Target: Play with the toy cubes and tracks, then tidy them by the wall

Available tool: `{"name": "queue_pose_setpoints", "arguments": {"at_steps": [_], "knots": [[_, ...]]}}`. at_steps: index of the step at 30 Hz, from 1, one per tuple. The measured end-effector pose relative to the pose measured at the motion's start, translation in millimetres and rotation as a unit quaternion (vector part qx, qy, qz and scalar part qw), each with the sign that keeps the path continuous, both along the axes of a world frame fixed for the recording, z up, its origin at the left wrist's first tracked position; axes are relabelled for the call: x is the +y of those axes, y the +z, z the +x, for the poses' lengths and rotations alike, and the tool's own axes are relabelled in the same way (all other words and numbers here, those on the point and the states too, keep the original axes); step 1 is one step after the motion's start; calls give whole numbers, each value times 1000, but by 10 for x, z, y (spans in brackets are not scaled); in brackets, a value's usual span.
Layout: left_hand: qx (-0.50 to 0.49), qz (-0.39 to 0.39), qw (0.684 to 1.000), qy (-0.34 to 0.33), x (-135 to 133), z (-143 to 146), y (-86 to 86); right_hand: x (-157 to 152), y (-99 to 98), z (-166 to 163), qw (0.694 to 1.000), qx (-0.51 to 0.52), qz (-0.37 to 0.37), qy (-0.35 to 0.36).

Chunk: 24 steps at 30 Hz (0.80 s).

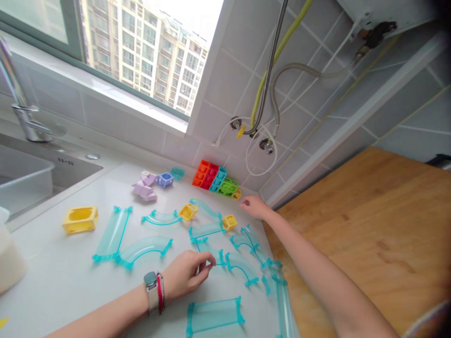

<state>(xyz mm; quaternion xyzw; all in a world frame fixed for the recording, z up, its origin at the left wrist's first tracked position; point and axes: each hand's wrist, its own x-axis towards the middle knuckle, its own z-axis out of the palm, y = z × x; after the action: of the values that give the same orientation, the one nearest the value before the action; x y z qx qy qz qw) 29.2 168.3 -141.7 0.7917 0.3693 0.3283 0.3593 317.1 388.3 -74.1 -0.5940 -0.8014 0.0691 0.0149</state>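
Observation:
My left hand (pixel 188 276), with a watch at its wrist, is above the counter with thumb and index finger pinched together. Its fingertips overlap the lower edge of a clear teal track piece (pixel 210 253); whether they grip it, I cannot tell. My right hand (pixel 255 208) is closed at the counter's far right corner. Just left of it stands a small yellow block (pixel 237 194) at the end of a row of green (pixel 228 187), blue (pixel 218 179), red (pixel 208 175) and orange blocks. Anything inside the right fingers is hidden.
Straight track (pixel 112 234) and curved track (pixel 146 249) lie on the white counter (pixel 63 277). Yellow blocks (pixel 80 219), purple pieces (pixel 144 187) and a blue-violet block (pixel 165 180) are further back. A sink (pixel 79 169) is left; a wooden surface (pixel 352 234) lies right.

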Motion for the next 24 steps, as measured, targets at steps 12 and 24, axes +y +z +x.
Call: {"name": "queue_pose_setpoints", "arguments": {"at_steps": [12, 24], "knots": [[-14, 12, 1000, 10, 17, -11, 32, -703, 52, -638, 993, -66, -59, 75], [27, 64, 997, 14, 21, -23, -29, -583, -72, -541, 997, -54, -54, -12]]}}
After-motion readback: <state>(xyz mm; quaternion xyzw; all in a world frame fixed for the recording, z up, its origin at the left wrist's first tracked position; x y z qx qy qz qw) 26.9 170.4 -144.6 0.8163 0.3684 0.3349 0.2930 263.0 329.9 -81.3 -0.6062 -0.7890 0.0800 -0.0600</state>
